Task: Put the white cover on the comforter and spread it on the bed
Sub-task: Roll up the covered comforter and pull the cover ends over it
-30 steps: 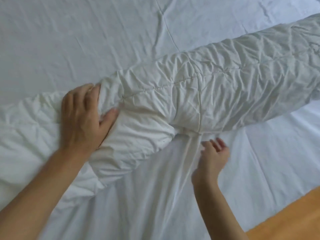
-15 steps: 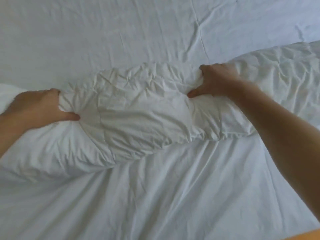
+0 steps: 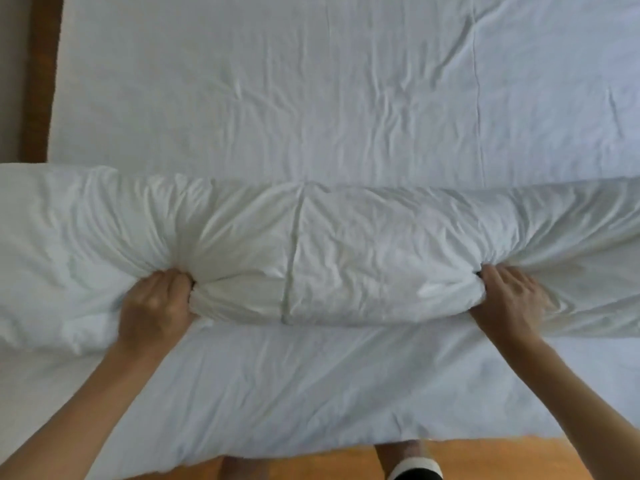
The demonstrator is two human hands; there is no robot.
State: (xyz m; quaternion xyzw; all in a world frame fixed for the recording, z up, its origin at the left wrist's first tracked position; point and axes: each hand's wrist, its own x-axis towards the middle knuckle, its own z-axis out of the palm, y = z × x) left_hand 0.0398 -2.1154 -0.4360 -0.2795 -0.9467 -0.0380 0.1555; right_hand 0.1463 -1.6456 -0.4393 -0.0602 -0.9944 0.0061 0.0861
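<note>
While the rolled comforter (image 3: 329, 251) lies across the bed (image 3: 311, 81) from left to right, my left hand (image 3: 156, 303) clenches a bunch of its fabric; my right hand (image 3: 509, 299) grips its near edge, fingers curled in, above the white cover (image 3: 311, 382).

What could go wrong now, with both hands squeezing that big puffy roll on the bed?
1. The left hand and right hand each grip only a bunch of the comforter roll, so the fabric might slip out when pulled.
2. The roll's ends run out of view past both hands, so they may sag or drag unevenly.
3. The cover hangs over the bed's near edge by the feet, so it might slide toward the wooden floor.
</note>
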